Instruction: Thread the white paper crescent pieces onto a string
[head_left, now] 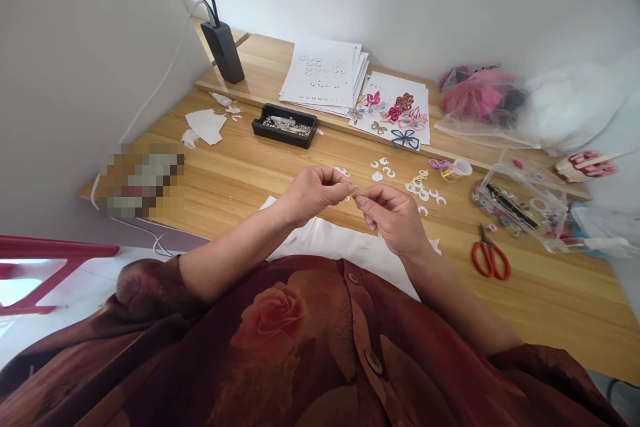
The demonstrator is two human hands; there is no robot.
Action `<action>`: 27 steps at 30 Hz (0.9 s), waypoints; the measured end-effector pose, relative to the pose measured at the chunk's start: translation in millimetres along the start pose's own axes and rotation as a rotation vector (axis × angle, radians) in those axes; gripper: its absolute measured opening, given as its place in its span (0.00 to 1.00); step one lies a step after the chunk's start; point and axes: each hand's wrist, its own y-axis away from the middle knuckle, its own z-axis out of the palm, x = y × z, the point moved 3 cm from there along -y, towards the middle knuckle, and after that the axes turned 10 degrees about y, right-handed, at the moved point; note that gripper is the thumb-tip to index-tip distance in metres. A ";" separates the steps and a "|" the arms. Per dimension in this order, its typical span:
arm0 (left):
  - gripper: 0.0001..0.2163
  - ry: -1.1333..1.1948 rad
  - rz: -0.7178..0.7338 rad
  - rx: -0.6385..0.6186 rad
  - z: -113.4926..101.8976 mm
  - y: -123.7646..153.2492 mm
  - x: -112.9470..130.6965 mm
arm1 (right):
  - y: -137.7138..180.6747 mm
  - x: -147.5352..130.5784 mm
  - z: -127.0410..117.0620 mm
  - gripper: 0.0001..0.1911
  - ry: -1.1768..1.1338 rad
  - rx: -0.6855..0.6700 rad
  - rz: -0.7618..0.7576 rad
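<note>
My left hand point(320, 193) and my right hand point(393, 213) meet fingertip to fingertip above the desk's front part. Both are closed in a pinch on a tiny gold-coloured piece point(355, 191), mostly hidden by the fingers and too small to name exactly. Beyond and to the right of my hands lie several white crescent-shaped cutouts point(424, 193), some partly behind my right hand. A white sheet point(325, 240) is spread under my wrists at the desk edge. Red-handled scissors point(490, 260) rest to the right of my right hand.
On the wooden desk point(230, 167) are a black tray of beads point(285, 127), torn paper point(206, 127), a gold thread spool point(456, 170) and a clear box of trinkets point(525, 203). Behind stand paper stacks point(323, 73), flower ornaments point(395, 113), plastic bags point(480, 100) and a dark upright device point(223, 50).
</note>
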 end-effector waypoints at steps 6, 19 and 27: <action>0.11 -0.088 0.050 0.042 1.5 -3.0 0.1 | 8.3 -10.5 -6.3 0.07 0.264 0.071 -0.179; 0.10 -0.201 0.012 -0.128 8.7 4.1 10.6 | -10.3 -44.8 -23.5 0.04 0.526 0.005 -0.380; 0.12 -0.091 -0.011 -0.079 4.5 3.4 9.6 | -21.5 -9.0 -12.5 0.18 -0.014 -0.110 -0.013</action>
